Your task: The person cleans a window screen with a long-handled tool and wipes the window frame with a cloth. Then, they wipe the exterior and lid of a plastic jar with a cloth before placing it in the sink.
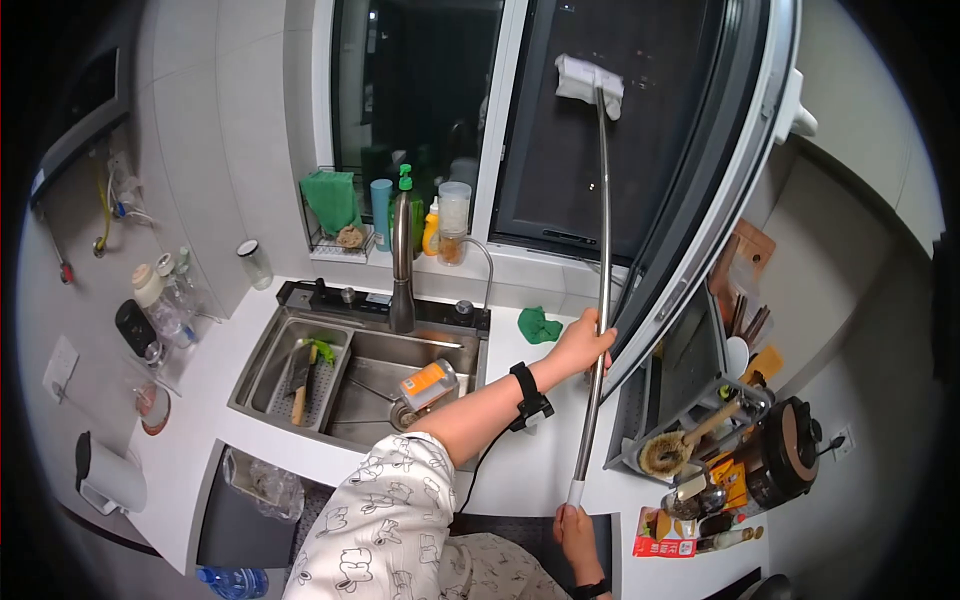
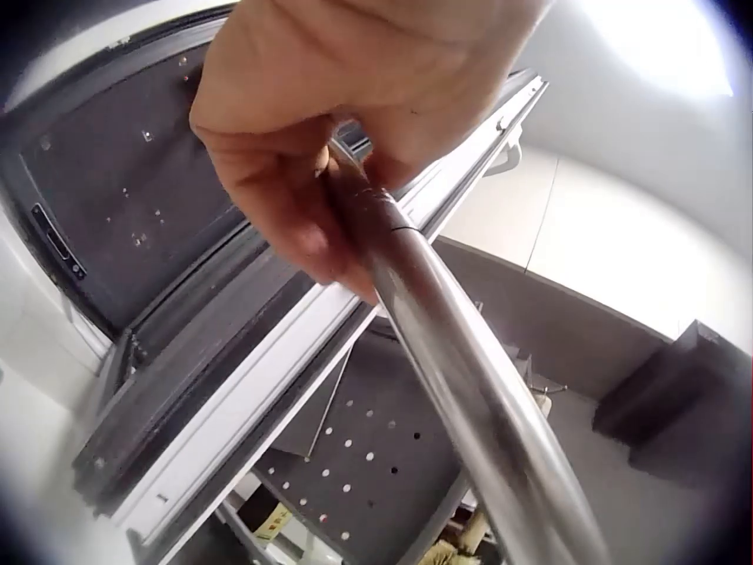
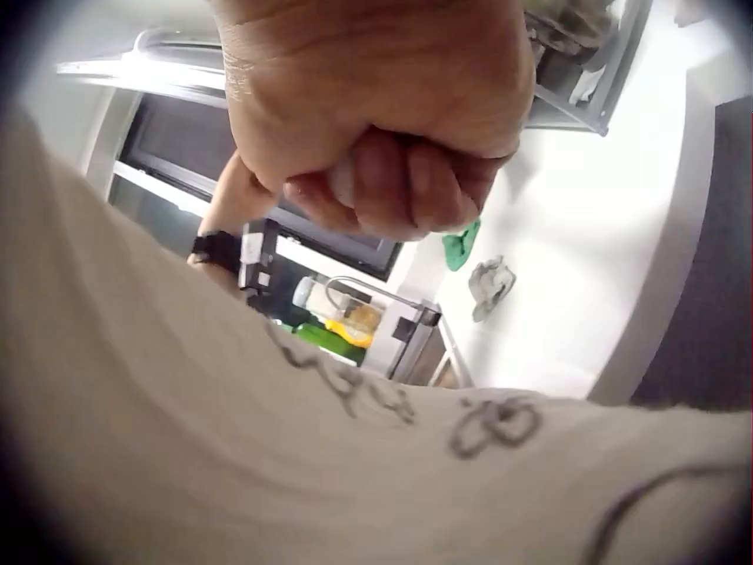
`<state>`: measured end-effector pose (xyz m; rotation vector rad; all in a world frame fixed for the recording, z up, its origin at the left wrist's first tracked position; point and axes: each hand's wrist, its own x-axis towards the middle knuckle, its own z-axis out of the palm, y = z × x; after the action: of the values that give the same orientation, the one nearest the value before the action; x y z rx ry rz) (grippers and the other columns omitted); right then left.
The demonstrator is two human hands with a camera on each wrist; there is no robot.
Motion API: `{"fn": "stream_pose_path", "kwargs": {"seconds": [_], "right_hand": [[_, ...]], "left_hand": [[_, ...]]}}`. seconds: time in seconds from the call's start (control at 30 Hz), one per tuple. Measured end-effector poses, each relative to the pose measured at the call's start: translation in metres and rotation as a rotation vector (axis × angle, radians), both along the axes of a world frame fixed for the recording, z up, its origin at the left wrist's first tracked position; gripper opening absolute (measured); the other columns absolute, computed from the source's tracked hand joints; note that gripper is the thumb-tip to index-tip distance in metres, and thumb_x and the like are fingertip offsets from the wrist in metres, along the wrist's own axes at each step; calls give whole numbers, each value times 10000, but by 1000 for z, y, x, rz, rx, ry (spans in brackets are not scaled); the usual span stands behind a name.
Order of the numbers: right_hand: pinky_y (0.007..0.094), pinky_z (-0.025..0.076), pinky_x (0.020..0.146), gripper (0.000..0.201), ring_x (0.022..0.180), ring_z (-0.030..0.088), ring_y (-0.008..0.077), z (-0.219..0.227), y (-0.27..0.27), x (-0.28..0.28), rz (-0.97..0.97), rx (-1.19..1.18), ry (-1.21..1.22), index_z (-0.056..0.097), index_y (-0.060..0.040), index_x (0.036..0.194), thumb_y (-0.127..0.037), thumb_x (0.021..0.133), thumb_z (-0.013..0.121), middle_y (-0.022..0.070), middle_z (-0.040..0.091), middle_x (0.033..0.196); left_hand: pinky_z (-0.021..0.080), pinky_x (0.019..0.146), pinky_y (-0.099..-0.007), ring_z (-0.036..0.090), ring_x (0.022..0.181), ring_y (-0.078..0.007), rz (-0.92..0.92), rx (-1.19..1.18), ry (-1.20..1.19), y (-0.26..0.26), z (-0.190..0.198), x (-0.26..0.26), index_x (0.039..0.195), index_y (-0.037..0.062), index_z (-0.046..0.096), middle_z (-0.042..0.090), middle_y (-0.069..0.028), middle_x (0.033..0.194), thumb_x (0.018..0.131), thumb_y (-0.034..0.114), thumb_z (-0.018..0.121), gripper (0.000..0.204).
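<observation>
A mop with a long metal pole (image 1: 605,200) slants up across the head view. Its head (image 1: 590,85), covered in white cloth, lies against the dark window screen (image 1: 560,165). Partway down the pole, my left hand (image 1: 580,345) grips it with the fingers curled round, and the left wrist view shows this left hand (image 2: 341,130) close up. My right hand (image 1: 575,535) holds the pole's lower end, near its white sleeve. In the right wrist view the right hand (image 3: 382,130) has curled fingers, and the pole is mostly hidden.
An open window sash (image 1: 700,260) juts in at the right, close to the pole. Below it stand a dish rack (image 1: 640,440) and a brush (image 1: 672,455). The sink (image 1: 370,430) lies left, with a tall faucet (image 1: 402,270). A green cloth (image 1: 540,325) sits on the counter.
</observation>
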<state>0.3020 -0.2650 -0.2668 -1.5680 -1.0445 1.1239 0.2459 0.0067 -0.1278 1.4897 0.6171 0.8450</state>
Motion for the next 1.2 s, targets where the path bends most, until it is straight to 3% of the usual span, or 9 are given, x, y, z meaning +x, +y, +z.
{"fn": "stream_pose_path", "kwargs": {"seconds": [0.13, 0.23, 0.47, 0.8, 0.87, 1.0, 1.1, 1.17, 1.2], "right_hand": [[241, 313, 439, 337, 468, 393, 89, -9, 26, 6, 20, 9, -21, 455, -48, 727, -285, 950, 371, -5, 406, 525], [243, 320, 443, 340, 471, 396, 92, -5, 45, 3, 39, 20, 12, 456, -48, 745, -302, 953, 364, -1, 415, 536], [264, 330, 449, 475, 456, 403, 121, -35, 64, 18, 153, -64, -128, 421, -73, 649, -420, 944, 286, 25, 426, 506], [292, 399, 539, 513, 534, 473, 164, -68, 91, 19, 257, -142, 286, 462, -20, 812, -480, 942, 275, 58, 453, 548], [308, 384, 535, 523, 523, 439, 172, -65, 103, 12, 66, -109, 623, 455, -21, 822, -490, 940, 258, 66, 451, 577], [312, 367, 526, 524, 509, 400, 173, -72, 105, 21, -94, -232, 646, 462, -18, 827, -478, 946, 244, 58, 432, 589], [300, 351, 490, 553, 490, 417, 159, -115, 85, 32, -32, -349, 534, 501, -15, 778, -471, 949, 237, 41, 445, 561], [356, 309, 403, 609, 386, 347, 217, -150, 69, 31, 155, 25, -128, 437, -67, 568, -555, 904, 296, 59, 269, 425], [356, 309, 403, 609, 386, 347, 217, -166, 60, 36, 159, 17, -118, 437, -67, 568, -555, 904, 296, 59, 269, 425]], "left_hand": [[443, 426, -256, 536, 446, -144, 289, 19, -227, 45, 43, 21, 933, 16, 388, 538, -67, 642, 896, 208, 468, 211], [375, 361, -267, 425, 397, -101, 274, -31, -284, 107, 53, 28, 848, 27, 399, 449, -34, 610, 902, 259, 473, 250], [377, 316, -319, 456, 340, -168, 328, -7, -239, 120, 1, 38, 846, -7, 412, 447, -68, 503, 899, 269, 456, 284], [353, 325, -254, 396, 358, -91, 403, 72, -174, 143, 6, 40, 819, 53, 385, 412, -9, 559, 904, 275, 459, 249], [355, 326, -254, 402, 359, -94, 482, 170, -112, 144, 5, 39, 813, 54, 386, 420, -13, 562, 905, 279, 457, 254], [371, 332, -274, 433, 356, -119, 356, -1, -180, 140, -5, 44, 812, 31, 388, 430, -30, 537, 908, 270, 452, 266], [385, 338, -291, 453, 350, -137, 359, 13, -94, 131, -37, 44, 826, 16, 394, 442, -41, 525, 909, 255, 454, 260], [387, 340, -289, 454, 352, -134, 361, -12, -66, 124, -59, 42, 831, 16, 397, 443, -40, 525, 911, 258, 448, 259], [388, 343, -287, 455, 354, -132, 363, -45, -40, 118, -75, 43, 835, 16, 400, 444, -40, 525, 914, 260, 443, 259]]}}
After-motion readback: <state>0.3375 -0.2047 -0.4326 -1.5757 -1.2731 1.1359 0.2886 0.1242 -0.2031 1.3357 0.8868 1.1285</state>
